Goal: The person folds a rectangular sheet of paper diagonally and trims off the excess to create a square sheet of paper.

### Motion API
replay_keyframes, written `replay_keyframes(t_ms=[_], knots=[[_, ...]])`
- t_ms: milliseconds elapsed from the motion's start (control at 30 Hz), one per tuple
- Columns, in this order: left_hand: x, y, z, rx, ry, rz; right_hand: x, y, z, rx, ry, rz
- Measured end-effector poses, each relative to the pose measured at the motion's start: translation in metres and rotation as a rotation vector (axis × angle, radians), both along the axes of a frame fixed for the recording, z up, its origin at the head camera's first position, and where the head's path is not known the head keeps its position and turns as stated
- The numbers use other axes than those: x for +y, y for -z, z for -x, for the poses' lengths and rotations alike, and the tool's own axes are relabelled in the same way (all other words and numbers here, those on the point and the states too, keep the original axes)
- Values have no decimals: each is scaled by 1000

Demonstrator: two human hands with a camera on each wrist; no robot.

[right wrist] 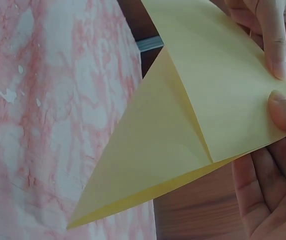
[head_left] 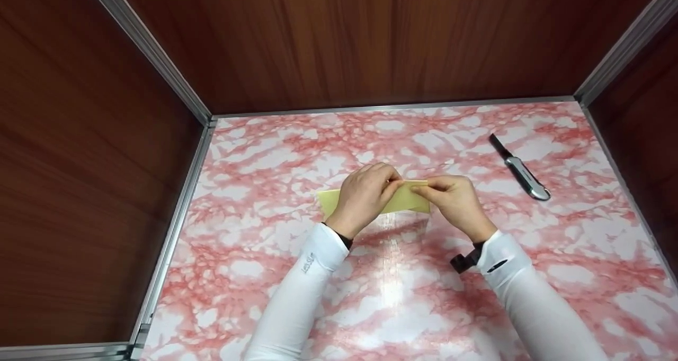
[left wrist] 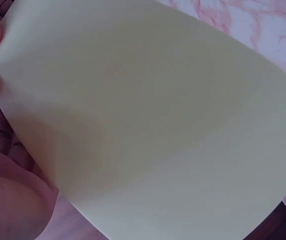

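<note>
Both hands hold a folded sheet of yellow paper [head_left: 398, 201] over the middle of the table. My left hand [head_left: 366, 194] pinches its upper edge between thumb and fingers, covering part of the sheet. At the right end, my right hand [head_left: 454, 199] pinches the same edge with thumb and fingertips. In the right wrist view the paper [right wrist: 133, 155] shows a slanted layer beneath a straight-edged flap, the layers parted along the lower side. A broad plain face of the sheet [left wrist: 158, 110] fills most of the left wrist view.
A utility knife [head_left: 522, 173] with a grey and black handle lies on the table to the right of the hands. The red-and-white marbled tabletop [head_left: 254, 276] is bordered by dark wood panels [head_left: 344, 43] with metal rails [head_left: 392, 107] at the back and sides.
</note>
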State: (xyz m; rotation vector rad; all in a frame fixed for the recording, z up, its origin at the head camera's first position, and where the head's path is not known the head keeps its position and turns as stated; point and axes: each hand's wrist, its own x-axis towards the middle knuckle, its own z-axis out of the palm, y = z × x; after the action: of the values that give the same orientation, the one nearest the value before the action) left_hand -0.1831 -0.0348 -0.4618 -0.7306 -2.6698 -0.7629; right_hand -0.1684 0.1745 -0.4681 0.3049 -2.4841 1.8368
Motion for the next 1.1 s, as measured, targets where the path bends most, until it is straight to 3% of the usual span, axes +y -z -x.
replay_keyframes(t_ms=[367, 667, 900, 1100], knots=[[-4, -2, 0, -34, -10, 18, 1, -3, -1, -15, 37, -18], [-4, -2, 0, -10, -2, 19, 2, -6, -2, -24, -35, -12], [-3, -1, -1, 4, 23, 18, 2, -7, -1, 31, -43, 79], [-3, -1, -2, 38, 39, 21, 1, -5, 1, 66, -32, 94]])
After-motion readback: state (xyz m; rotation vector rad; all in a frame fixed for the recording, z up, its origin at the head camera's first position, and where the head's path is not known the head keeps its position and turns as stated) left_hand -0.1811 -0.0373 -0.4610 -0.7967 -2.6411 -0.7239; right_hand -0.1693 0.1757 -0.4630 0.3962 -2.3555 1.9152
